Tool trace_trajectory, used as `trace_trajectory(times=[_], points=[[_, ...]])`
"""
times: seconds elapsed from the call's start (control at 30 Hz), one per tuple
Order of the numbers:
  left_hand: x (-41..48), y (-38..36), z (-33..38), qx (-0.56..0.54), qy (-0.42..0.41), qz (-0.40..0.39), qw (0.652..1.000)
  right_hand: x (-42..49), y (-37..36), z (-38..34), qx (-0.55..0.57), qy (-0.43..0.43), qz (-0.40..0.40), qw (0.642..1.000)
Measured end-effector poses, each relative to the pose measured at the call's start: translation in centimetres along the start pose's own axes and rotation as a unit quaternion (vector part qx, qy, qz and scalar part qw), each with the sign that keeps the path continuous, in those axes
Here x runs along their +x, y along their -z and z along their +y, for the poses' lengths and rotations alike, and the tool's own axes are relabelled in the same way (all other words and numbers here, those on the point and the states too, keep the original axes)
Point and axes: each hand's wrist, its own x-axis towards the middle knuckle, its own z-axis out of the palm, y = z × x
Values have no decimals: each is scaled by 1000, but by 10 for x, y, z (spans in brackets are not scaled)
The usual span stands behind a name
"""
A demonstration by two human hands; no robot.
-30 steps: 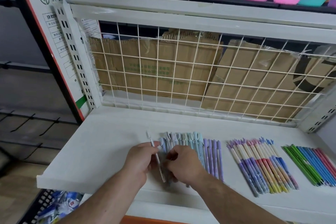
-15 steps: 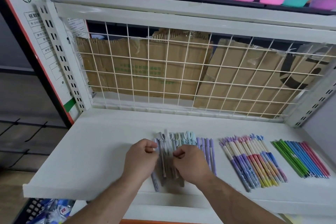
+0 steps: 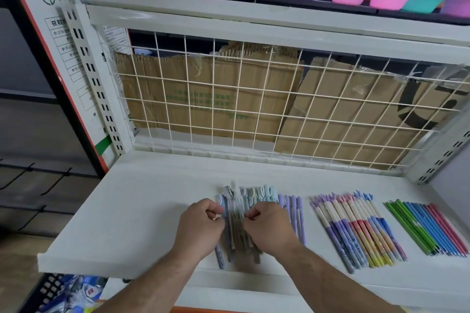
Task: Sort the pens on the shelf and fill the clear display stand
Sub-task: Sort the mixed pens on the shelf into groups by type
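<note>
Sorting was part done on the shelf (image 3: 142,211). The left hand (image 3: 201,226) pinched the pale pens (image 3: 254,194) with curled fingers; so did the right hand (image 3: 269,229). The striped pens (image 3: 356,229) and the green, blue and pink pens (image 3: 427,226) looked sorted. No clear stand showed, so filling was left.

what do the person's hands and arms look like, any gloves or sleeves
The left hand and right hand are bare: no gloves, and no watch or band at either wrist. The forearms show no sleeves up to the picture's bottom edge, only some hair.
</note>
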Motion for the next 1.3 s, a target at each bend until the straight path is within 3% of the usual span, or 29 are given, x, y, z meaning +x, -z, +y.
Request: trace_trajectory(times=[0.33, 0.53, 0.63, 0.77, 1.1, 1.3], points=[[13, -4, -8, -11, -22, -8, 1000, -13, 5, 3, -31, 22, 32, 999], [7, -2, -16, 82, -53, 47, 994, -29, 12, 12, -54, 57, 41, 996], [1, -4, -13, 116, -41, 53, 991, -37, 19, 17, -115, 106, 54, 986], [-8, -12, -5, 152, -41, 49, 986, -41, 26, 19, -247, 195, 79, 946], [-2, -23, 11, 195, 70, 60, 976, -48, 39, 34, -265, 238, 58, 933], [-1, -23, 13, 223, 84, 64, 969, -52, 45, 33, -249, 234, 37, 939]])
